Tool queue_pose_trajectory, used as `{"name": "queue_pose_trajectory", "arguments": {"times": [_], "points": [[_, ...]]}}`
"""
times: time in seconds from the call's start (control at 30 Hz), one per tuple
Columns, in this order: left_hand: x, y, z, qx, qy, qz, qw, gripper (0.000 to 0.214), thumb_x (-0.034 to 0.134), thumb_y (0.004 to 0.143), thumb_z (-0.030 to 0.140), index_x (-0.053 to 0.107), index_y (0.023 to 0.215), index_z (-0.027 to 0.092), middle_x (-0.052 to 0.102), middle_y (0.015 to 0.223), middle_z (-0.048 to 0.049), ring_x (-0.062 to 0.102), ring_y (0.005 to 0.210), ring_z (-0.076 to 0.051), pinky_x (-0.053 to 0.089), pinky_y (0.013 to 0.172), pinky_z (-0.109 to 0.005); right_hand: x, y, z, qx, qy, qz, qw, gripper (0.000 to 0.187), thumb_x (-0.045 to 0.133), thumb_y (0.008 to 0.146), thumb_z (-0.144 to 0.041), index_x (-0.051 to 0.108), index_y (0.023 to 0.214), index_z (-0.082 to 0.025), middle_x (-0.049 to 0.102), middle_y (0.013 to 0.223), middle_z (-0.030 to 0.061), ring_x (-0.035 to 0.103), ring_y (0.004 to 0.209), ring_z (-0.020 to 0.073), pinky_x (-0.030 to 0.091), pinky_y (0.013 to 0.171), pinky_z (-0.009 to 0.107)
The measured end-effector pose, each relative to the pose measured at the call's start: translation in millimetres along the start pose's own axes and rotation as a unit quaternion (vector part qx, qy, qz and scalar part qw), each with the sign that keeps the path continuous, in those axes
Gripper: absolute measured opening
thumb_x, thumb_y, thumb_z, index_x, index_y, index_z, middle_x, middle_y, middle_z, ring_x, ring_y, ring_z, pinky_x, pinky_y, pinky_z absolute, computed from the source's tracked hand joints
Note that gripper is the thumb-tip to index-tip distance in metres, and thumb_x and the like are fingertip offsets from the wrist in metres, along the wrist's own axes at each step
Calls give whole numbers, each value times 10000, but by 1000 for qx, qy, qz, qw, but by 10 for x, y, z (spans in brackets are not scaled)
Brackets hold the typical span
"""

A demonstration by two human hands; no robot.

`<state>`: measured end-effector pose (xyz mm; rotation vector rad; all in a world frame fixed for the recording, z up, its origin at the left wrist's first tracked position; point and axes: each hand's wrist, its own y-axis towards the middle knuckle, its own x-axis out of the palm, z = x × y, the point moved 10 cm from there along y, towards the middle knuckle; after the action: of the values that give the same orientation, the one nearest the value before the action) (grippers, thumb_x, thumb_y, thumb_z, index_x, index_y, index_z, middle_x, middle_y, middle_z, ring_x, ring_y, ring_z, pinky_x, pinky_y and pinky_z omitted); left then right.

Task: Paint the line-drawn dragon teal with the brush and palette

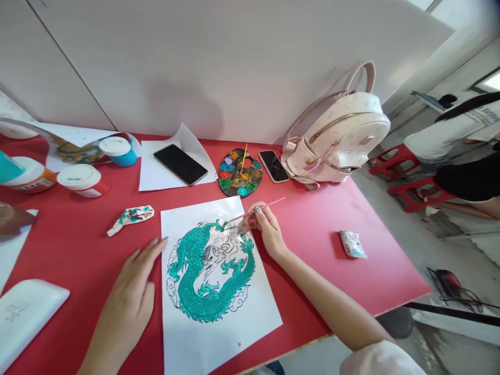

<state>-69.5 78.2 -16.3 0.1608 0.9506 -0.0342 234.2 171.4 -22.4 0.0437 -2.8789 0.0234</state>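
A thin pink paintbrush is pinched in my right hand, its tip at a claw near the top of the dragon drawing. Most of the dragon's body is painted teal, while its head and the clouds are bare black outline. The drawing is on a white sheet of paper. My left hand lies flat on the red table, fingers out, with the fingertips at the sheet's left edge. Beyond the sheet, a paint palette holds several colours, and a yellow brush rests on it.
Paint jars stand at the left. A black phone lies on white paper; another phone sits beside a pale backpack. A paint-stained tissue, a small packet and a white device are on the red table.
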Motion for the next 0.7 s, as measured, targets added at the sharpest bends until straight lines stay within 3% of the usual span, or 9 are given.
{"name": "queue_pose_trajectory", "arguments": {"times": [0.2,0.27,0.33,0.43,0.53,0.63,0.7], "points": [[-167,49,82,-19,12,19,1000,575,395,1039,192,450,1570,407,564,1610,16,537,1501,-299,480,1248,-507,153,-129,96,41,42,-18,998,498,694,908,-730,592,817,-251,576,668,-22,556,560,144,560,556,278],[-229,22,315,33,2,55,998,589,415,1031,163,457,1565,407,596,1563,13,562,1468,-278,451,1261,-479,190,-145,104,44,50,-24,997,512,661,928,-738,590,795,-248,565,649,-20,551,559,147,565,569,285],[-230,-66,715,126,-29,78,989,578,450,1008,131,498,1527,381,656,1473,0,605,1401,-245,466,1227,-404,197,-133,100,40,52,-23,998,516,653,929,-744,608,805,-245,569,639,-18,552,552,148,559,563,285],[39,-264,1446,255,-125,-3,959,481,410,1001,107,541,1421,300,757,1219,-42,701,1165,-209,545,1038,-334,153,-63,80,19,44,-3,999,524,674,904,-761,643,846,-241,625,664,-6,580,561,150,549,558,278],[450,-494,2146,366,-169,-123,907,214,395,1022,163,583,1101,229,710,874,-30,651,767,-179,519,732,-308,146,38,57,-7,27,3,1000,519,717,873,-757,652,838,-243,653,669,-11,623,593,151,552,590,269],[744,-538,2467,430,-131,-141,882,236,375,1070,225,522,886,234,607,740,7,542,629,-160,404,577,-329,196,143,10,-30,3,-5,1000,535,793,804,-754,630,786,-245,639,647,-34,622,576,134,531,587,250],[865,-454,2488,450,-119,-130,876,298,346,1093,248,511,845,232,579,700,18,492,576,-151,361,528,-338,245,210,-47,-47,-12,-12,999,543,811,785,-753,636,777,-240,621,640,-46,600,554,113,511,580,234]]}}
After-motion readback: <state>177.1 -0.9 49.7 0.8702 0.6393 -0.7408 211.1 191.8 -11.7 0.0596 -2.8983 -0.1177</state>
